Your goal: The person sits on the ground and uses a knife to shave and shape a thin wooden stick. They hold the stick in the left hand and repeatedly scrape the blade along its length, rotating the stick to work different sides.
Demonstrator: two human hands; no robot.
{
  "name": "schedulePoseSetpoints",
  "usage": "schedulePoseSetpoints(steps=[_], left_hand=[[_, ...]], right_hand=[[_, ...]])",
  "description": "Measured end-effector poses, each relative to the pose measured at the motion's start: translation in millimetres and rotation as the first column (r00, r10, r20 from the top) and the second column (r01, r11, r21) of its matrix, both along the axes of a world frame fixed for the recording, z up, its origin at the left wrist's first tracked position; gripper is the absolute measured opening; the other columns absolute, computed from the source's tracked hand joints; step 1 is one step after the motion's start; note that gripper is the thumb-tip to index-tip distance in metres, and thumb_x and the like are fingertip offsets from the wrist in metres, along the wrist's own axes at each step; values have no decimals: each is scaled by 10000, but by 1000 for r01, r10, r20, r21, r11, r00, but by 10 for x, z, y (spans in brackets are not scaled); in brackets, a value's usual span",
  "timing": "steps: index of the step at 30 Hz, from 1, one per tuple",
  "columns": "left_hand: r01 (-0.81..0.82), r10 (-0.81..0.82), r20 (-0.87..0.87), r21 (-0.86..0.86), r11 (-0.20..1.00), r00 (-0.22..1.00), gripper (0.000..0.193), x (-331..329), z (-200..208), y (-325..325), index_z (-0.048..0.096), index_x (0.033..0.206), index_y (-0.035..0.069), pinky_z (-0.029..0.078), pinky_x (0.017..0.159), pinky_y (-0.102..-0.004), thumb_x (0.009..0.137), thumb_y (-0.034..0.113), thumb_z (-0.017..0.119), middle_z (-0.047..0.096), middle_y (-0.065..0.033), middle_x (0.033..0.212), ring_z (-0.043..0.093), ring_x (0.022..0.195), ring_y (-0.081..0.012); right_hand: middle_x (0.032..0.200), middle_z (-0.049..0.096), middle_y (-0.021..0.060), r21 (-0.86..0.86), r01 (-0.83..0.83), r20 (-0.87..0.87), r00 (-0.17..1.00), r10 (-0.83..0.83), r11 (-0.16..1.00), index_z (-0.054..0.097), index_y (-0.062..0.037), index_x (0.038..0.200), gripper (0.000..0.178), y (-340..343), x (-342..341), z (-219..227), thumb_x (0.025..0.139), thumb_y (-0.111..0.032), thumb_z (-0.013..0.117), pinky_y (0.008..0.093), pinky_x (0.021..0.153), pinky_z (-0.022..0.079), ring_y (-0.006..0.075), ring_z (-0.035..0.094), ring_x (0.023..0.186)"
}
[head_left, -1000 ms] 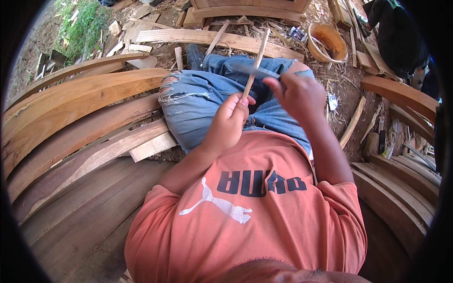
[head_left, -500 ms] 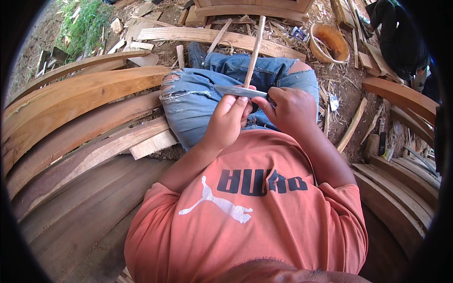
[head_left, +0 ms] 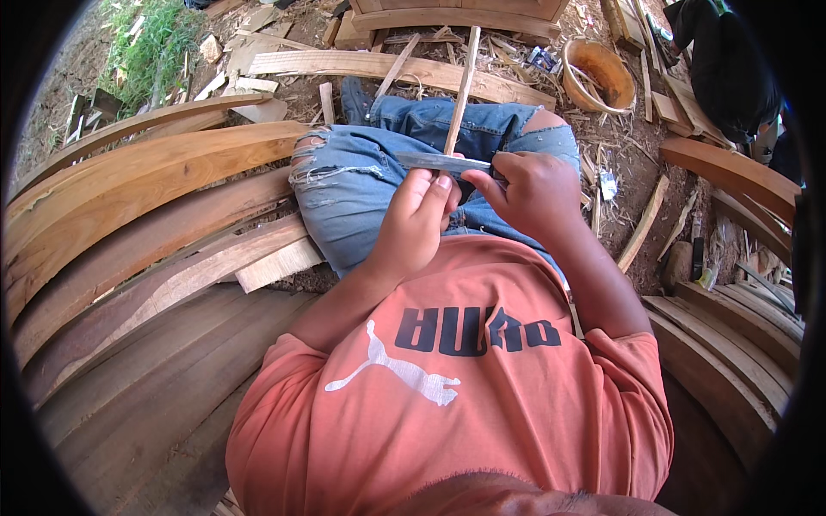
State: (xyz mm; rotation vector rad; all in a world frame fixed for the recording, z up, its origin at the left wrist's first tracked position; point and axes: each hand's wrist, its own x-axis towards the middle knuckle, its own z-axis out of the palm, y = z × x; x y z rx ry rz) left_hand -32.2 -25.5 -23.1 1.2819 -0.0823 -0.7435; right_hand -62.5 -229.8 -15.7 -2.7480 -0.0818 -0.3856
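Observation:
A thin wooden stick [head_left: 462, 93] points away from me above my lap, its near end in the fingers of my left hand [head_left: 416, 215]. My right hand [head_left: 537, 191] is closed round the handle of a knife [head_left: 437, 162]; the fingers mostly hide that handle. The grey blade lies across the stick near its held end, just above my left thumb and fingertips. My right thumb reaches toward the blade's near edge. Behind both hands are my legs in torn blue jeans [head_left: 344, 185].
Long boards [head_left: 155, 176] are stacked at my left, and more planks [head_left: 731, 344] at my right. A rusty-brown bucket [head_left: 600, 77] stands at the far right. A wooden cabinet [head_left: 456, 19] is at the far edge. Offcuts and shavings litter the dirt ground.
The knife blade has shifted slightly to the right and lies more level across the stick. My right hand has moved a little to the right and down; the left hand keeps its hold.

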Motion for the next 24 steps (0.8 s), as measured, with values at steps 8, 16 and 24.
schedulePoseSetpoints(steps=[8,16,24], left_hand=[[35,-35,10,-9,999,999,320,11,53,12,499,1416,9,309,560,-178,1156,186,436,521,-2,908,355,667,-18],[-27,20,-87,-79,997,996,341,36,9,19,501,1460,38,337,571,-180,1137,132,446,541,-9,947,386,673,-20],[78,-90,-100,-122,990,991,384,91,100,52,518,1505,68,331,556,-190,1136,142,445,514,41,842,382,655,-20]], right_hand=[[563,598,86,-66,204,136,972,-193,977,605,-110,625,579,-215,173,22,949,-576,714,438,490,477,313,635,529],[613,624,114,67,-9,5,1000,9,998,649,-105,664,531,-48,-22,117,934,-554,735,474,533,484,346,639,576],[605,614,121,125,-12,-70,997,21,992,638,-96,643,526,46,-107,44,932,-522,743,477,530,476,359,634,572]])
